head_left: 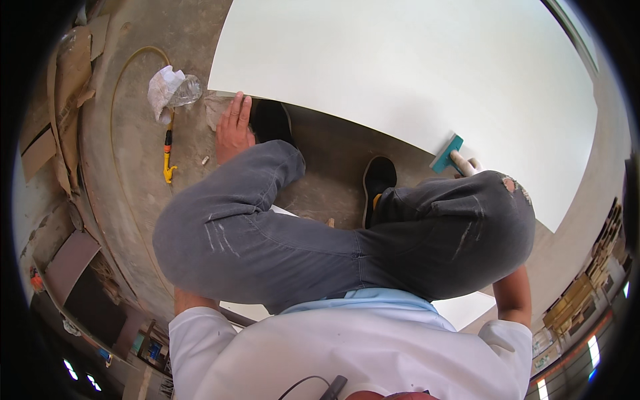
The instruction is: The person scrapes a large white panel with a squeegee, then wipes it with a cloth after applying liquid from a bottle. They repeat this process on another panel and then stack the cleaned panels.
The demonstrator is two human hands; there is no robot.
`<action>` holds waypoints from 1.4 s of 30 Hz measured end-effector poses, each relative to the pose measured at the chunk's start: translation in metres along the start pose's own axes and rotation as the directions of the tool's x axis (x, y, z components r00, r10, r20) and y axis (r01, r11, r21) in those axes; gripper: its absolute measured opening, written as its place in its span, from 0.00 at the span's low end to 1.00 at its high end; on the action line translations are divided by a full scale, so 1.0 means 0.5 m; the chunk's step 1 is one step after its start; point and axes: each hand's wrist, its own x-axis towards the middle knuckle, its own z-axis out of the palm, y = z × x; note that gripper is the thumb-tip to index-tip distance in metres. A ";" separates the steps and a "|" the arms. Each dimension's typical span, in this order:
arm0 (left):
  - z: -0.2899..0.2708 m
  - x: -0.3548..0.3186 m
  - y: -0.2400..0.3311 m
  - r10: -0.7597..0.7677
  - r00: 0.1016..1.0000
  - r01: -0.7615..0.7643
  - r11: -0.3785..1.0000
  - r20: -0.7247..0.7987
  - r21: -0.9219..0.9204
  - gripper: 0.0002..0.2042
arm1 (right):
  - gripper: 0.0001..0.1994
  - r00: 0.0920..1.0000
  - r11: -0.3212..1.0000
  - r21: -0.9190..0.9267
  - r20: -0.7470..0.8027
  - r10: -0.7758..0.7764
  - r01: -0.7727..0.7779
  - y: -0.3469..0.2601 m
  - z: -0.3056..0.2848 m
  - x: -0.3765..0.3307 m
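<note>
Here, a flat white panel (413, 67) overlies grey concrete floor (143, 133); right fingers (461, 161) pinch a wide teal scraper (445, 155), left fingers (235, 117) pressed together.

Your right knee (500, 200) is hiding most of your right hand (467, 165), which is showing only fingers at a teal scraper (447, 153), right of centre. Your left leg (227, 227) is covering most of your left forearm (193, 301). The upper edge is cutting off the white panel (413, 67). Dim clutter (153, 347), lower left, is appearing too small to identify.
</note>
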 end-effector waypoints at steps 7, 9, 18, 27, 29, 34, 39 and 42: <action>-0.020 0.005 0.018 -0.035 0.999 0.034 0.998 0.017 0.049 0.40 | 0.29 0.993 0.826 0.555 0.006 0.120 -0.103 -0.030 0.008 -0.046; -0.017 0.007 0.018 -0.041 0.999 0.041 0.998 -0.002 0.037 0.39 | 0.28 0.964 0.810 0.525 0.103 0.244 -0.261 -0.032 0.004 -0.015; 0.006 0.005 0.012 -0.079 0.994 0.077 0.996 -0.073 -0.035 0.36 | 0.24 0.932 0.823 -0.460 0.033 -0.361 0.335 -0.096 0.015 0.141; -0.025 -0.070 0.057 -0.189 0.975 0.166 0.970 -0.120 -0.179 0.35 | 0.23 0.851 0.698 -0.556 0.033 -0.524 0.451 -0.251 -0.050 0.156; -0.026 -0.123 0.072 -0.280 0.955 0.255 0.944 -0.099 -0.210 0.34 | 0.23 0.840 0.669 -0.582 0.046 -0.541 0.463 -0.279 -0.070 0.153; -0.026 -0.319 0.132 -0.447 0.885 0.434 0.894 -0.133 -0.116 0.28 | 0.22 0.798 0.609 -0.624 0.040 -0.602 0.490 -0.371 -0.129 0.115; -0.043 -0.468 0.242 -0.624 0.769 0.624 0.780 -0.141 -0.049 0.25 | 0.19 0.713 0.543 -0.653 -0.006 -0.701 0.528 -0.467 -0.200 0.010; -0.059 -0.496 0.285 -0.677 0.730 0.676 0.735 -0.096 -0.047 0.24 | 0.19 0.613 0.479 -0.678 -0.053 -0.788 0.558 -0.528 -0.213 -0.007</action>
